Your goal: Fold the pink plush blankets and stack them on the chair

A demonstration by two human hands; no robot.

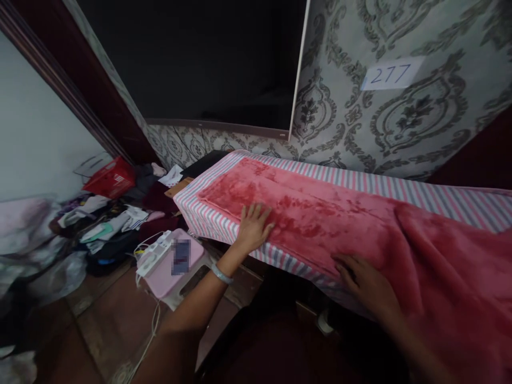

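A pink fleece cloth lies spread along a table covered with a pink, grey and white striped sheet. My left hand rests flat on the cloth's near left part, fingers spread, a bangle on the wrist. My right hand lies palm down on the cloth's near edge, fingers stretched out toward the left. Right of that hand the cloth bunches up and hangs over the table's front.
A pink stool with a white power strip and a phone stands on the floor at left. Beyond it lie a heap of clothes and a red basket. Patterned wallpaper with a paper label reading 277 rises behind the table.
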